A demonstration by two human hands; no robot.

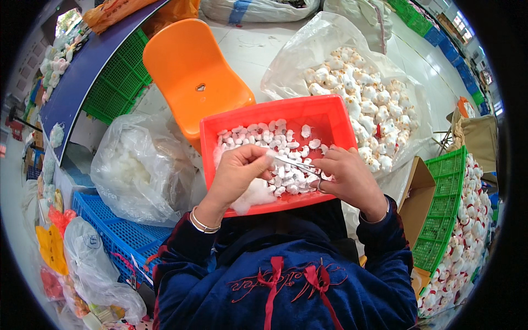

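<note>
A red plastic bin (335, 118) rests at my lap, with many small white padded pieces (286, 144) spread over its bottom. Above them, my left hand (242, 171) pinches a small white fluffy piece (270, 154) between thumb and fingers. My right hand (346, 175) grips slim metal forceps (297, 163) with scissor-like handles, their tip reaching the white piece at my left fingertips. Whether the tip is inside the piece or only against it, I cannot tell. Below my left hand, a tuft of white stuffing (253, 199) lies against the bin's near wall.
An orange chair (192, 71) stands beyond the bin. To the left are a clear bag of stuffing (137, 170) and a blue crate (115, 212). On the right sit a clear bag of stuffed white toy parts (374, 104), a cardboard box (416, 195) and a green crate (443, 212).
</note>
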